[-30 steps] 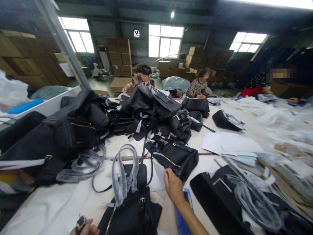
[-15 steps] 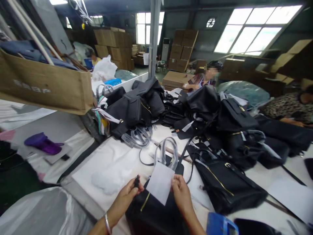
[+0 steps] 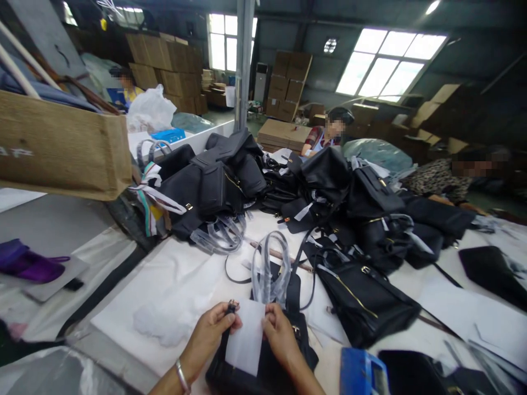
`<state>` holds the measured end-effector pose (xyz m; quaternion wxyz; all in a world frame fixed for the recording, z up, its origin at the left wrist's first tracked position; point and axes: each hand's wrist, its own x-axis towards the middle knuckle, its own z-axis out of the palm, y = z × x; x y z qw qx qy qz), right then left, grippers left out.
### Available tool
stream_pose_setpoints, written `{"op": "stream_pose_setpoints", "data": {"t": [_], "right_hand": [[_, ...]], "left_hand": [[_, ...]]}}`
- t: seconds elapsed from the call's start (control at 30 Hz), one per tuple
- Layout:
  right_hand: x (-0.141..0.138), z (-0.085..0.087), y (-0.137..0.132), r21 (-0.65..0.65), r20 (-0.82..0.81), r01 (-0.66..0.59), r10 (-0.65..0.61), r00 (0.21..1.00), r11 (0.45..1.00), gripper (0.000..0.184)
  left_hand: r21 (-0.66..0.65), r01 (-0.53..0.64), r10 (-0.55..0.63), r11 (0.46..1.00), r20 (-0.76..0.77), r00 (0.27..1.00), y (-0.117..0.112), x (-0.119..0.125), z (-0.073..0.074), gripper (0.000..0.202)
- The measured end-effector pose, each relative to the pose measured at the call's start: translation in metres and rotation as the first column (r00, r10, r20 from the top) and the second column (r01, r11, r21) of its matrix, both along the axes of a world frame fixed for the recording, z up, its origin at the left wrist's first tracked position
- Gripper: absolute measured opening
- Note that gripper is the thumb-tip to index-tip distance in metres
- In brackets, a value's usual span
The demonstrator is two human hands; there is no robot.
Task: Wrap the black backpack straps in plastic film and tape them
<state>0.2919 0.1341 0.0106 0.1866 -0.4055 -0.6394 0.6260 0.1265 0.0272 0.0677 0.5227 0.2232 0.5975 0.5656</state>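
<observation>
A thin white sheet (image 3: 244, 340) hangs upright over a black handbag (image 3: 284, 356). My right hand (image 3: 282, 336) pinches the sheet's upper right corner. Closed at the sheet's left edge, my left hand (image 3: 214, 332) grips a small black strap end (image 3: 231, 308) with what looks like a metal buckle. Whether its fingers also hold the sheet I cannot tell. Clear plastic covers the bag's looped handles (image 3: 270, 269), which stand up behind the sheet. The bag's lower part runs out of the picture between my forearms.
Black bags (image 3: 230, 178) are heaped across the far side of the table. Another black bag (image 3: 362, 296) with a gold zip lies to the right. Nearby are a blue device (image 3: 358, 373), crumpled white padding (image 3: 164, 312) and a brown bin (image 3: 61, 148). Co-workers sit beyond.
The white sheet has moved left with my right hand, up against my left hand, and now appears narrower. My view has turned slightly to the right.
</observation>
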Motion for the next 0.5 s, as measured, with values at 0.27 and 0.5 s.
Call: {"op": "stream_pose_setpoints", "data": {"t": [0.27,0.5], "right_hand": [[-0.02,-0.002,0.001,-0.187,-0.024,0.079,-0.085,0.996,0.979,0.013],[-0.041,0.017,-0.022,-0.465,-0.264,0.018,-0.158,0.952,0.885,0.042]], "left_hand": [[0.032,0.083,-0.074,0.996,-0.226,0.971,0.017,-0.019,-0.012,0.026],[0.038,0.16,-0.145,0.986,-0.264,0.954,0.024,-0.033,-0.026,0.028]]}}
